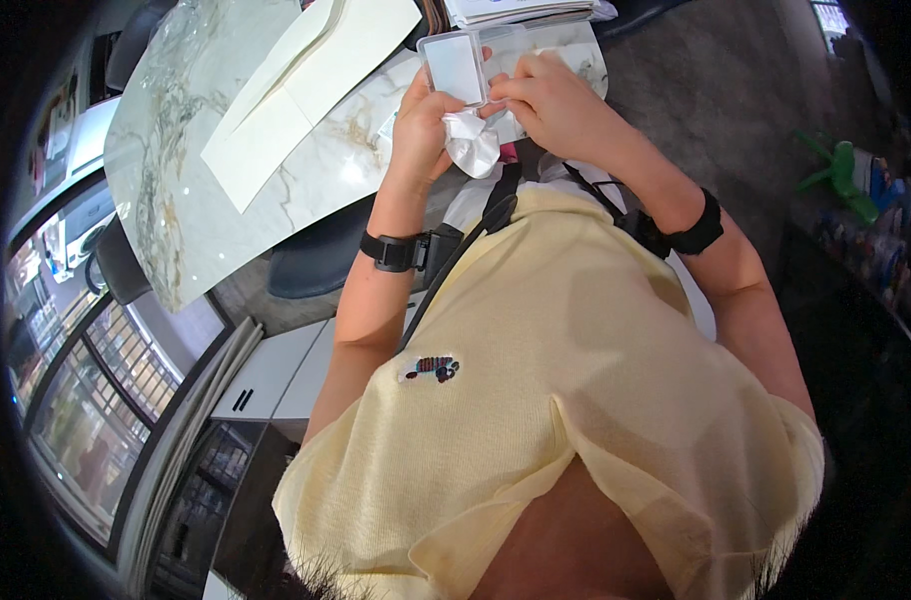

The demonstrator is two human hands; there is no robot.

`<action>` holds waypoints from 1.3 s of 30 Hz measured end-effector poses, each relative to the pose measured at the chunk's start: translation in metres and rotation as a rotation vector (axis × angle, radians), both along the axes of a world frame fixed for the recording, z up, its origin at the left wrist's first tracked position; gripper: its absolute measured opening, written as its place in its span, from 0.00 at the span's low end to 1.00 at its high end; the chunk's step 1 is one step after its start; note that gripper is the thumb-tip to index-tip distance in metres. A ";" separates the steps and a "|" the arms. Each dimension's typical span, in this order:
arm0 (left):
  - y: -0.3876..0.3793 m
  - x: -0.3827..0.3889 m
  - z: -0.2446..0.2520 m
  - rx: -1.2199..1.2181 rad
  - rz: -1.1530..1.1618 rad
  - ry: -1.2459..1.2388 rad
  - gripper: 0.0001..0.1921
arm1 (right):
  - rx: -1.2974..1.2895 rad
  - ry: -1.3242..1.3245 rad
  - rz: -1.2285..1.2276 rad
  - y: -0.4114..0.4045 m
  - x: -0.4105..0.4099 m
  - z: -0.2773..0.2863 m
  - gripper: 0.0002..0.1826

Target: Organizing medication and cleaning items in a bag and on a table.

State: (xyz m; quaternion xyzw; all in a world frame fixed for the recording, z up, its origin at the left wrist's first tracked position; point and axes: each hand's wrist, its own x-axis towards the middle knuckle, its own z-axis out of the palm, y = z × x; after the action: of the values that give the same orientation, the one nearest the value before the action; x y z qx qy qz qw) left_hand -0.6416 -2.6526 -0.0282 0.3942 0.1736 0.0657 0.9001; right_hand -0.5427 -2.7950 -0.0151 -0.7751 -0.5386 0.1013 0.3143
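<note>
My left hand (423, 120) grips a small clear plastic case (455, 69) by its left and lower edges. Inside the case is a flat white insert, and its transparent lid (504, 43) appears swung out to the right. A crumpled white tissue (472, 144) is tucked under the same hand, hanging below the case. My right hand (549, 101) is at the case's lower right, thumb and fingertips pinched together close to its edge. Whether something thin is between those fingertips cannot be made out.
The case is above the near edge of a marble-patterned table (328, 161). A large folded cream sheet (290, 105) lies on it to the left, and a stack of papers (523, 9) is at the far side. A dark chair seat (313, 259) sits under the table edge.
</note>
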 end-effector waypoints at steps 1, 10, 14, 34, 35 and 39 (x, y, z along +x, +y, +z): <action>-0.003 0.000 0.003 -0.005 0.014 0.014 0.34 | 0.001 0.001 -0.003 0.001 0.001 0.005 0.12; -0.002 0.005 0.009 0.061 0.034 0.043 0.33 | 0.021 1.596 -0.097 0.000 0.012 0.027 0.30; -0.006 0.005 0.014 0.065 0.019 0.054 0.35 | 0.072 1.695 -0.034 0.005 0.023 0.022 0.33; 0.000 0.006 0.020 0.180 0.112 0.098 0.29 | -0.573 -0.095 -0.002 -0.001 0.003 0.017 0.29; -0.001 0.006 0.019 0.181 0.113 0.098 0.29 | -0.515 0.019 -0.010 -0.004 0.004 0.008 0.30; 0.001 0.005 0.013 0.108 0.082 0.084 0.31 | -0.372 0.614 0.070 -0.003 0.006 0.021 0.34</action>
State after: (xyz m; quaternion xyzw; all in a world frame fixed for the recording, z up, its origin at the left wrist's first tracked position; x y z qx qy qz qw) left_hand -0.6364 -2.6513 -0.0148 0.4369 0.2235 0.0953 0.8661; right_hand -0.5363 -2.7981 0.0054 -0.7336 -0.4175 0.4364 0.3115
